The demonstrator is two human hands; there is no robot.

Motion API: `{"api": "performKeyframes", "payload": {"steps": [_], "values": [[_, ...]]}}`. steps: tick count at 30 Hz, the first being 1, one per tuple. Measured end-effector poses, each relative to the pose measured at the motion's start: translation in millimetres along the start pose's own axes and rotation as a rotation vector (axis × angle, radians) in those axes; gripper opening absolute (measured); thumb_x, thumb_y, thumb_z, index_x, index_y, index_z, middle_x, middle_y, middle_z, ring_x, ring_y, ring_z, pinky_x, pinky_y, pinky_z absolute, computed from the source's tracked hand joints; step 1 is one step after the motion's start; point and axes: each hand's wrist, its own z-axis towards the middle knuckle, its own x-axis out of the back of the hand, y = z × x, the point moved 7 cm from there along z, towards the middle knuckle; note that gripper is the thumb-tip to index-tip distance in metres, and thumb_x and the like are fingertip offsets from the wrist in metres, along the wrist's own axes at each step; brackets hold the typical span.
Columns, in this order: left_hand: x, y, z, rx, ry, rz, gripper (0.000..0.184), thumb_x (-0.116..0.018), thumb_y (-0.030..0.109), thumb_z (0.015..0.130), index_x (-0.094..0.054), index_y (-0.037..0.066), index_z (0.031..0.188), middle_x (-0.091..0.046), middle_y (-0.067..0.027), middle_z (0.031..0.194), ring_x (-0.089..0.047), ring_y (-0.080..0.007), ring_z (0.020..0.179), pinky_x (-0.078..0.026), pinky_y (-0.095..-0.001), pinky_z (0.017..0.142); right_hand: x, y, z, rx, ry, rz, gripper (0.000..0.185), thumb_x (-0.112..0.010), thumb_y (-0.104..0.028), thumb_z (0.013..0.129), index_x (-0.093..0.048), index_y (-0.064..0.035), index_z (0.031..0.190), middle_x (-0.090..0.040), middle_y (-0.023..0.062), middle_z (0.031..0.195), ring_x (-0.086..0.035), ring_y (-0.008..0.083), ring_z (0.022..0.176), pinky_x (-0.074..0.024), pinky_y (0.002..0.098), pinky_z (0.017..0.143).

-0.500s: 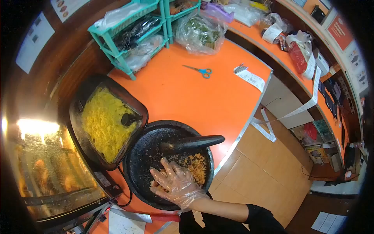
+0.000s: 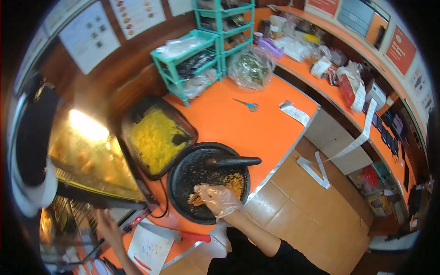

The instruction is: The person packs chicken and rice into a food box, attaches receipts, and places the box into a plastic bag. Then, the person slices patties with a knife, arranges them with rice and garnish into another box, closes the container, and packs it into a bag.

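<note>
A clear plastic glove covers my right hand (image 2: 217, 198), which is inside the black stone mortar (image 2: 176, 201). Its fingers are curled round some of the brown crumbly food. More brown crumbs (image 2: 234, 184) lie beside the fingers. The black pestle (image 2: 236, 162) rests across the mortar's far side, its end past the rim. At the lower left my bare left hand (image 2: 107, 224) is beside the lit glass display case (image 2: 91, 169), fingers apart, holding nothing that I can see.
A tray of yellow food (image 2: 158, 140) stands behind the mortar. A red-handled knife (image 2: 165, 232) lies on a white board (image 2: 147, 250). Scissors (image 2: 247, 105), a receipt (image 2: 295, 113), teal racks (image 2: 183, 68) and a bag of greens (image 2: 250, 68) are on the orange counter.
My left hand has come into view at the lower left. My right hand's fingers, earlier spread, have curled in over the food. The view has shifted, showing more of the display case and wall.
</note>
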Motion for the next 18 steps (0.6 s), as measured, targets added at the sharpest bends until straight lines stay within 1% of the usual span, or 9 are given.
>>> {"api": "performKeyframes", "payload": {"steps": [2, 3, 4, 6, 8, 9, 12, 14, 18], "values": [[4, 19, -18, 0.124, -0.188, -0.064, 0.023, -0.053, 0.011, 0.094, -0.058, -0.004, 0.11, -0.062, -0.0135, 0.08, -0.059, -0.0234, 0.07, -0.046, -0.0335, 0.065, -9, -7, -4, -0.068, 0.075, 0.198, 0.02, -0.056, -0.014, 0.093, -0.068, -0.0074, 0.107, -0.067, 0.0135, 0.091, -0.064, 0.0259, 0.088, -0.0502, 0.0342, 0.082], [7, 20, -36, 0.248, -0.297, -0.09, 0.022, -0.053, 0.01, 0.092, -0.059, -0.002, 0.11, -0.063, -0.014, 0.087, -0.06, -0.025, 0.076, -0.047, -0.0344, 0.07, -8, -32, -9, 0.033, 0.147, 0.037, 0.021, -0.056, -0.015, 0.094, -0.067, -0.0051, 0.109, -0.068, 0.014, 0.102, -0.064, 0.0211, 0.092, -0.0496, 0.031, 0.08], [11, 23, -56, 0.369, -0.402, -0.102, 0.023, -0.054, 0.009, 0.09, -0.061, 0.0, 0.11, -0.064, -0.0146, 0.094, -0.06, -0.0265, 0.082, -0.048, -0.0352, 0.074, -8, -79, -25, -0.112, 0.034, 0.36, 0.033, -0.057, -0.017, 0.093, -0.058, -0.0036, 0.123, -0.062, 0.0168, 0.12, -0.061, 0.0217, 0.109, -0.0481, 0.0316, 0.088], [26, 51, -118, 0.16, -0.387, -0.312, 0.021, -0.064, 0.009, 0.082, -0.065, 0.006, 0.103, -0.063, -0.0074, 0.078, -0.06, -0.0207, 0.071, -0.048, -0.0343, 0.069, -41, -122, -44, 0.348, 0.132, 0.272, 0.056, -0.067, -0.027, 0.086, -0.048, -0.0073, 0.135, -0.057, 0.0187, 0.128, -0.059, 0.0332, 0.109, -0.0459, 0.0402, 0.093], [68, 88, -176, 0.353, -0.697, -0.368, 0.041, -0.076, 0.035, 0.076, -0.064, 0.008, 0.104, -0.062, -0.0082, 0.076, -0.061, -0.0208, 0.072, -0.049, -0.0347, 0.065, -79, -200, -90, 0.392, -0.064, 0.084, 0.076, -0.071, -0.028, 0.084, -0.032, -0.0082, 0.146, -0.049, 0.0186, 0.138, -0.054, 0.0318, 0.119, -0.042, 0.0388, 0.1], [102, 96, -195, 0.29, -0.599, -0.274, 0.054, -0.076, 0.048, 0.073, -0.063, 0.008, 0.106, -0.06, -0.0087, 0.074, -0.062, -0.0216, 0.07, -0.049, -0.0351, 0.061, -127, -212, -112, 0.593, -0.096, 0.202, 0.081, -0.071, -0.031, 0.084, -0.027, -0.0096, 0.148, -0.04, 0.0173, 0.145, -0.049, 0.0328, 0.125, -0.0401, 0.0379, 0.103], [198, 66, -283, 0.41, -0.199, -0.183, 0.037, -0.066, 0.04, 0.084, -0.06, 0.007, 0.101, -0.059, -0.0129, 0.068, -0.061, -0.0276, 0.059, -0.048, -0.0376, 0.054, -214, -295, -241, 0.775, -0.539, 0.559, 0.081, -0.062, -0.02, 0.09, -0.011, -0.0053, 0.151, -0.017, 0.0133, 0.156, -0.03, 0.0262, 0.139, -0.0241, 0.0391, 0.114], [270, 45, -353, 0.548, 0.092, -0.046, 0.029, -0.061, 0.034, 0.089, -0.059, 0.007, 0.099, -0.059, -0.0134, 0.066, -0.06, -0.0294, 0.055, -0.048, -0.0386, 0.052, -264, -332, -340, 0.82, -0.766, 0.73, 0.077, -0.062, -0.019, 0.09, -0.014, -0.0045, 0.15, -0.02, 0.0139, 0.154, -0.032, 0.0266, 0.138, -0.0255, 0.0395, 0.113], [354, 38, -466, 0.632, 0.235, 0.037, 0.013, -0.058, 0.019, 0.089, -0.059, 0.007, 0.086, -0.055, -0.0125, 0.065, -0.057, -0.0307, 0.056, -0.045, -0.0391, 0.051, -330, -377, -486, 0.656, -0.883, 1.202, 0.066, -0.06, -0.016, 0.091, -0.028, -0.0012, 0.146, -0.035, 0.0165, 0.147, -0.04, 0.0284, 0.133, -0.0307, 0.0411, 0.111]]}}
